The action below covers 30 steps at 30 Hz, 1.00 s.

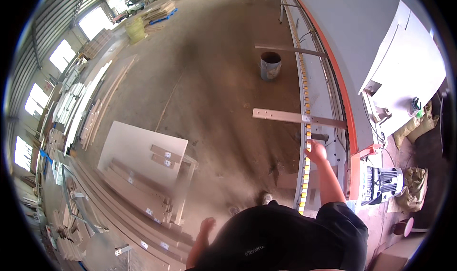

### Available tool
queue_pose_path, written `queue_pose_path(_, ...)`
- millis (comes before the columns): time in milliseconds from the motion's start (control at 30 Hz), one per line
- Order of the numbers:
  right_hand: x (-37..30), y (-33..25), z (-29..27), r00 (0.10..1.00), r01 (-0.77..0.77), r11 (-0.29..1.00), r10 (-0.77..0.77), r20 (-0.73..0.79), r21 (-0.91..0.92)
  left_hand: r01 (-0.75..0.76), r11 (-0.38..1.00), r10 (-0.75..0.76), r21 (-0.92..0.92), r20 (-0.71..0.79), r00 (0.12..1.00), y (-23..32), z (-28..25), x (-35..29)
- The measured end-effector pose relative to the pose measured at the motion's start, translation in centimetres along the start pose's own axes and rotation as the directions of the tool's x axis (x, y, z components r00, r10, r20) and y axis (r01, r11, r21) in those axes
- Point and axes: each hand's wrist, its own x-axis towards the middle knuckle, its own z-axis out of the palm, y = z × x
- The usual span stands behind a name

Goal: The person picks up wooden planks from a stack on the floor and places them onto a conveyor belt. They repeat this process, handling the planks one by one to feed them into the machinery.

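Note:
My right hand (316, 151) is over the near end of the long feed rail (305, 175) set with yellow and white blocks. Its fingers are apart, and nothing shows in them; whether they touch the rail I cannot tell. Just beyond the hand, a narrow brown board (278, 115) lies across the rail, its left end sticking out over the floor. A second brown strip (271, 47) crosses farther along. My left hand (206, 225) hangs low beside my body, loosely open and holding nothing, near a stack of long brown boards (138, 230).
A pale panel (138, 145) with short labelled strips stands on a wooden support at left. A grey bucket (270, 70) is on the floor beside the rail. On the right are the machine's orange-edged housing (343, 99), an electric motor (384, 182) and a sack (413, 190).

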Motion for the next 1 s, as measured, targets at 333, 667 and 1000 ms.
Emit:
queue_pose_path(333, 6.1, 11.4, -1.1, 0.968, -0.249, 0.935, 0.246, -0.042, -0.251, -0.545, 0.496, 0.42, 0.676, 0.362, 0.832, 3.4, 6.1, -3.6)
queue_pose_path(667, -0.6, 8.6, -3.1, 0.958, -0.09, 0.895, 0.198, 0.208, -0.436, -0.463, 0.657, 0.336, 0.595, 0.318, 0.886, 17.9, 8.6, -13.0)
queue_pose_path(1000, -11.5, -15.6, -0.3, 0.872, 0.333, 0.943, -0.314, 0.374, 0.016, -0.29, 0.815, 0.531, -0.502, 0.445, 0.721, 23.7, 15.6, -3.8)
